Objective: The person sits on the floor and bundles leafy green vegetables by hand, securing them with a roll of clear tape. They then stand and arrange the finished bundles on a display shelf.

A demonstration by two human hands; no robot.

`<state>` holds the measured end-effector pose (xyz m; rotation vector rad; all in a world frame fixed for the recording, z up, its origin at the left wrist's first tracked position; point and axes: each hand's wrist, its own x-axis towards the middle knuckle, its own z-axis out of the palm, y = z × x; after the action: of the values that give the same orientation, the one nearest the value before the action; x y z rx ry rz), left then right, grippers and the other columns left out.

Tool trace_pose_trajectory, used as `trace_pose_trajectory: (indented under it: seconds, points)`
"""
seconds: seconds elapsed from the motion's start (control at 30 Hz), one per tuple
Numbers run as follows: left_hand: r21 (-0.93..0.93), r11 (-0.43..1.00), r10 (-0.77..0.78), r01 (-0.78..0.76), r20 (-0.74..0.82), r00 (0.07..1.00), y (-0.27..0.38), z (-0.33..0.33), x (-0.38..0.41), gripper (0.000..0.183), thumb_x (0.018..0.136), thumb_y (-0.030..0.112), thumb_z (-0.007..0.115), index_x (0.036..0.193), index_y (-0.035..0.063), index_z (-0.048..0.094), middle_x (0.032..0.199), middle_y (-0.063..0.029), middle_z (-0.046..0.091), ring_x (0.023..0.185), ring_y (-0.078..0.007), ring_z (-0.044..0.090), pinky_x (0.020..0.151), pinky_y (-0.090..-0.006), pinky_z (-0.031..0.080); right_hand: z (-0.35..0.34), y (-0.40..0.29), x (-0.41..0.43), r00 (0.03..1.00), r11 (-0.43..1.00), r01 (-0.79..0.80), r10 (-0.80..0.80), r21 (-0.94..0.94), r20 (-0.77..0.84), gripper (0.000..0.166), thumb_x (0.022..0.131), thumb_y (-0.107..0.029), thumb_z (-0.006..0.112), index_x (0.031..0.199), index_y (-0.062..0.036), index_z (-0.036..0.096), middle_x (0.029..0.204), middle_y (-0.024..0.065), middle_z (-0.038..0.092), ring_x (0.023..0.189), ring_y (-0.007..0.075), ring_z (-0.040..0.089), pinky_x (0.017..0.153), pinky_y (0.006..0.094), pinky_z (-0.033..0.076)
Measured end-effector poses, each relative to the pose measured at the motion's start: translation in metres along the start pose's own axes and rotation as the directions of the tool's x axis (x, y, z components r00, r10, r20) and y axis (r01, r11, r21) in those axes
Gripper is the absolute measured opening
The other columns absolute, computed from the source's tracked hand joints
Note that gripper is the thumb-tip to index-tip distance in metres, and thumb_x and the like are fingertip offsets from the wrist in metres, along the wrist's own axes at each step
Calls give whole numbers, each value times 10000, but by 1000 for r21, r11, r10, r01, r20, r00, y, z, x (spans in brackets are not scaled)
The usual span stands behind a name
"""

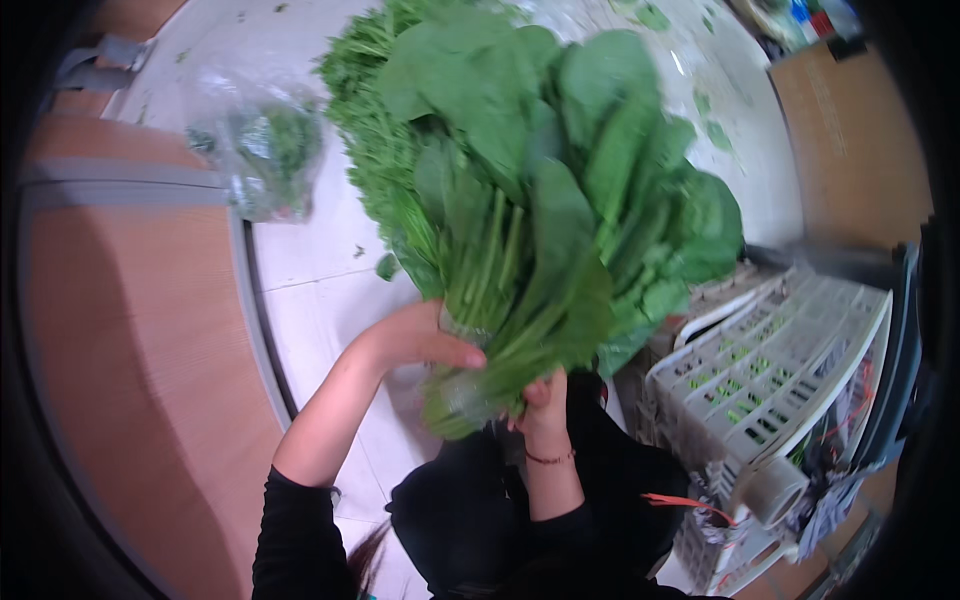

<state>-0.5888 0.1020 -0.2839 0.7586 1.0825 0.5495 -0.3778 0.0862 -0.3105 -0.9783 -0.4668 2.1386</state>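
Note:
A bunch of broad-leaved greens (555, 232) is held up in front of me, its leaves pointing away and its cut stems towards my body. My left hand (431, 337) grips the stems from the left, with the thumb laid across them. Lower down, my right hand (546, 401) closes on the stem end from the right, its fingers partly hidden. A clear, shiny band or film (469, 390) shows around the stems. Behind the bunch lie more broad leaves (697, 225) and a heap of feathery leafy greens (367, 120); where one bunch ends and another begins is unclear.
A clear plastic bag of greens (274, 150) lies at the left on the white tiled surface (315, 315). Beside it is a wood-look panel (135, 360). At the right stand a white slatted plastic basket (757, 375), a tape roll (776, 491) and a cardboard box (847, 142). Loose leaves (716, 135) are scattered about.

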Motion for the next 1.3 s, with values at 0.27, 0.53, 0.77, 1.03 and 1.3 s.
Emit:
trace_pose_trajectory:
  seconds: [0.27,0.53,0.77,1.03,1.3]
  points:
    - [114,986,144,-121,-232,962,135,98,-198,639,680,301,793,1196,25,537,1203,-124,569,1112,-225,515,961,-319,384,126,-74,-125,957,965,-123,177,-231,230,640,707,-358,770,1118,22,460,920,108,587,588,166,595,426,259,482]
    - [-52,871,403,-489,-496,769,276,262,-414,569,732,246,744,1211,29,525,1144,-120,604,1063,-212,550,918,-306,412,337,-211,-272,746,745,-107,499,-659,442,506,725,-303,760,1038,8,511,825,78,591,531,136,557,404,247,440]
    - [-141,855,254,-500,-726,639,382,399,-632,496,725,192,750,1148,16,562,1089,-101,623,1028,-185,552,894,-297,424,515,-283,-428,326,684,198,630,-702,705,390,741,-255,752,968,-5,556,742,52,594,481,110,523,384,237,403]
    - [295,888,139,-352,-903,-407,278,617,-779,577,653,271,812,1097,4,558,1011,-84,603,917,-185,550,798,-328,466,590,-245,-654,-402,767,307,641,-563,654,260,759,-200,742,888,-20,607,647,22,598,424,79,484,362,225,362]
    - [570,509,-549,-645,-362,-753,155,803,-814,916,502,297,873,1233,-47,442,1127,-134,573,976,-254,599,840,-381,504,557,-90,-881,-773,260,448,594,-855,-225,528,755,-135,745,1173,-6,449,899,47,600,620,72,563,464,209,444]
